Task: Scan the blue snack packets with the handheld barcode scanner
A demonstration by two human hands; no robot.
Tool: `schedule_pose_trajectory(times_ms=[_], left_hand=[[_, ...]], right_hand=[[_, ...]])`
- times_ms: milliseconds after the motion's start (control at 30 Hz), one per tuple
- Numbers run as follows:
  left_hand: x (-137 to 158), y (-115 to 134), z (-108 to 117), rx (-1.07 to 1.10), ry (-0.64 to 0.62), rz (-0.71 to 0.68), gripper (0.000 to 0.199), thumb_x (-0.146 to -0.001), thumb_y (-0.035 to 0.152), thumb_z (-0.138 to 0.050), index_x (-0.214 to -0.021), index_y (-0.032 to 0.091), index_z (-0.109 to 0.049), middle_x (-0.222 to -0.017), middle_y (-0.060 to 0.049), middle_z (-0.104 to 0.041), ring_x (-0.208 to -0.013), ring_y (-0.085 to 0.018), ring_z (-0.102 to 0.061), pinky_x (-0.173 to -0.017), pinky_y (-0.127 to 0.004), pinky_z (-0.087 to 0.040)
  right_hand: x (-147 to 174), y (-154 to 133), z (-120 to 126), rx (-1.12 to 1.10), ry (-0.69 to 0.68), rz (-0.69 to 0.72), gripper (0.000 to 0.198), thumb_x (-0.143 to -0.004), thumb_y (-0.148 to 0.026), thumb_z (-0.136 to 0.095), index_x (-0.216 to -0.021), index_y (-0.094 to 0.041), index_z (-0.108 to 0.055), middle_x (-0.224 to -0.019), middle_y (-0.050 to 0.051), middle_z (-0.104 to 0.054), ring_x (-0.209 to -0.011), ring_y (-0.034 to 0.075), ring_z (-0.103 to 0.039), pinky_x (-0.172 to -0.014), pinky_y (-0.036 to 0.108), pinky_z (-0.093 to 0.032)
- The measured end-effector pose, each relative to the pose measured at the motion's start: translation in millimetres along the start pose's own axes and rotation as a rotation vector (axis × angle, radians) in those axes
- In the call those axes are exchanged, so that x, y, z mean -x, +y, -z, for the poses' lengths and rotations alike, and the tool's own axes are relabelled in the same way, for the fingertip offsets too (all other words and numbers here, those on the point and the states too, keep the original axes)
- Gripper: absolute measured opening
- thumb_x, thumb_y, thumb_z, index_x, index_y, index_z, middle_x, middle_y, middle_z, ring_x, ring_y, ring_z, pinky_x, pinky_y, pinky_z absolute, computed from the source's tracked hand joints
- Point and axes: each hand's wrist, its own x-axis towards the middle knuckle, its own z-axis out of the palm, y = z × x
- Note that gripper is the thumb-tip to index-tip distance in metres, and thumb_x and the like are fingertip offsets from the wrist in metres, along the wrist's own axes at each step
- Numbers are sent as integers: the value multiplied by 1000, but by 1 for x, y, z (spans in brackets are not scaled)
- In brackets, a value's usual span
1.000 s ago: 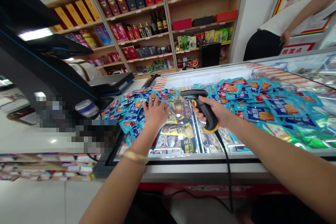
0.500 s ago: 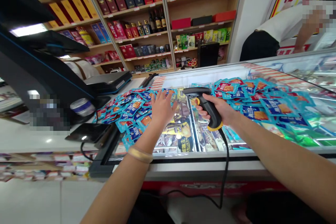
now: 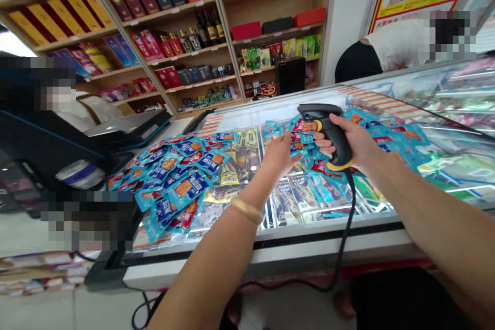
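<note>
My right hand is wrapped round the grip of a black and yellow barcode scanner, held above the freezer's glass top. A black cable hangs from the scanner's handle. My left hand, with a gold bangle on the wrist, reaches to the near side of the right-hand pile of blue and red snack packets. Its thumb and fingers are apart, and nothing shows in them, though the fingertips partly overlap the packets. A second heap of snack packets lies to the left on the glass.
The chest freezer spans the front, with ice cream packs beneath its glass. To the left stand a checkout screen and a scale. Shelves of boxed goods line the back. Another person bends over at the far right.
My left hand has moved right, from beside the left heap to the right-hand pile. The scanner in my right hand has shifted right and up a little. The view has turned somewhat.
</note>
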Motion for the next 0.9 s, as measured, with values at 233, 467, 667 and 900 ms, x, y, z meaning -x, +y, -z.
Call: schedule_pose_trajectory(times_ms=[233, 467, 667, 900], left_hand=[[21, 0, 24, 3, -45, -76, 75, -73, 31, -75, -141, 13, -50, -129, -20, -59, -122, -36, -55, -105, -46, -42], [39, -23, 48, 644, -123, 159, 51, -82, 43, -66, -127, 21, -63, -113, -15, -70, -96, -29, -68, -88, -48, -54], [37, -38, 40, 1328, -4, 460, 39, -97, 44, -40, -112, 16, -63, -101, -13, -75, -83, -22, -72, -86, -44, -56], [37, -33, 44, 1312, 4, 453, 37, -96, 46, -43, -107, 18, -64, -97, -11, -76, -88, -22, -72, -88, -42, -55]], right_hand=[[-1, 4, -7, 17, -31, -10, 22, -94, -37, -49, -88, -18, -56, -67, 2, -51, -50, 9, -41, -39, 18, -36], [-1, 8, -6, 57, -27, 14, 22, -93, -39, -50, -88, -18, -56, -69, 3, -50, -50, 10, -38, -39, 20, -35], [-2, 14, -7, 78, -69, -36, 20, -90, -39, -54, -90, -18, -55, -70, 3, -51, -49, 11, -40, -38, 22, -37], [0, 19, -10, 110, -136, -91, 21, -87, -38, -57, -94, -18, -57, -68, 3, -52, -49, 12, -40, -39, 22, -37]])
